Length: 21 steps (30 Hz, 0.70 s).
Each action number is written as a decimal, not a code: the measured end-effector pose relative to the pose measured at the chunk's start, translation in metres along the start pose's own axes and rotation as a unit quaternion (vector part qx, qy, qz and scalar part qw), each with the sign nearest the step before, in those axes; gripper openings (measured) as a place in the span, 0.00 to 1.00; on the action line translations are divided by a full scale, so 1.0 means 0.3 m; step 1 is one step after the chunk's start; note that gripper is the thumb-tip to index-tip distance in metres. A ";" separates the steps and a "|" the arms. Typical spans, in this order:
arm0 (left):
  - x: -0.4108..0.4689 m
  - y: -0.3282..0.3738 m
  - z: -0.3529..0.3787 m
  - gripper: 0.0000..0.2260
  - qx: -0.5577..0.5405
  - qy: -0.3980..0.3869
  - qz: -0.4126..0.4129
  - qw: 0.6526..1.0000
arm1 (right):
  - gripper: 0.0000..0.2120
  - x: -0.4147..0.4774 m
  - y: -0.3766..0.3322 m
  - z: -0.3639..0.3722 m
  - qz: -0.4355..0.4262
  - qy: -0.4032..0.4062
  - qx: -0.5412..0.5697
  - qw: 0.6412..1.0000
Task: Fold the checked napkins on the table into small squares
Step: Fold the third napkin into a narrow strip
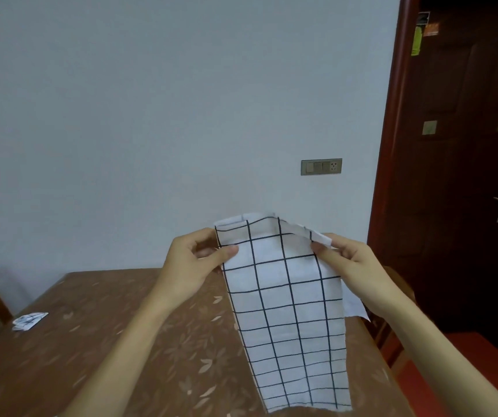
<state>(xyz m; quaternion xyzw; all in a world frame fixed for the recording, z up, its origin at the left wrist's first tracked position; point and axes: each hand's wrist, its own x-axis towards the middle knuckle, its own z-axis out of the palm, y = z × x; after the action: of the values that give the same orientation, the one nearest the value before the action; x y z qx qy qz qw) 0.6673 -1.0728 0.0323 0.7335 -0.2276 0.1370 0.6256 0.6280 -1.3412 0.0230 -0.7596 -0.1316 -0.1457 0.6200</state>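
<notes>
Tabletop (91, 356) partly hidden by checked napkin (287, 311); fingers (226, 251) of L hand (190, 263), R hand (353, 266) pinch top corners.

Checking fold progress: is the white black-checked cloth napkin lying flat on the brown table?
No, the left hand and right hand hold the white checked napkin raised by its top corners.

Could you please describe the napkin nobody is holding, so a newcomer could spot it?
Start at the brown leaf-patterned table. Near its left edge lies a small folded napkin. Unlike the long checked napkin held up by the left hand and right hand, it lies untouched.
</notes>
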 end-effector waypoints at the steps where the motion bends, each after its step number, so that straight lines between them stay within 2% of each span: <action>1: 0.003 0.001 -0.003 0.08 -0.001 0.009 0.011 1.000 | 0.10 0.000 -0.005 -0.003 -0.001 -0.001 0.016 1.000; 5: 0.010 0.011 -0.016 0.05 -0.020 0.030 0.050 0.998 | 0.17 -0.006 -0.026 -0.005 0.020 0.006 0.073 0.997; 11: -0.001 0.024 -0.018 0.18 -0.034 0.038 0.041 0.998 | 0.13 -0.003 -0.021 0.004 0.046 0.015 0.133 0.990; 13: -0.005 0.018 -0.022 0.19 -0.055 0.035 0.038 0.997 | 0.13 0.002 -0.019 0.006 0.052 0.022 0.141 0.988; 18: -0.025 0.003 0.008 0.13 -0.145 -0.014 -0.024 0.989 | 0.13 0.004 -0.014 0.020 0.068 0.049 0.165 0.983; 21: -0.043 -0.028 0.051 0.17 -0.092 -0.026 -0.064 0.993 | 0.13 0.004 -0.015 0.027 0.077 0.048 0.169 0.982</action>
<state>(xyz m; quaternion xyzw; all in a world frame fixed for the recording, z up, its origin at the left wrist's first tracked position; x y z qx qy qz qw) 0.6593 -1.0846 0.0162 0.6895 -0.2082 0.0563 0.6914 0.6278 -1.3323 0.0259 -0.6442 -0.0659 -0.1095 0.7541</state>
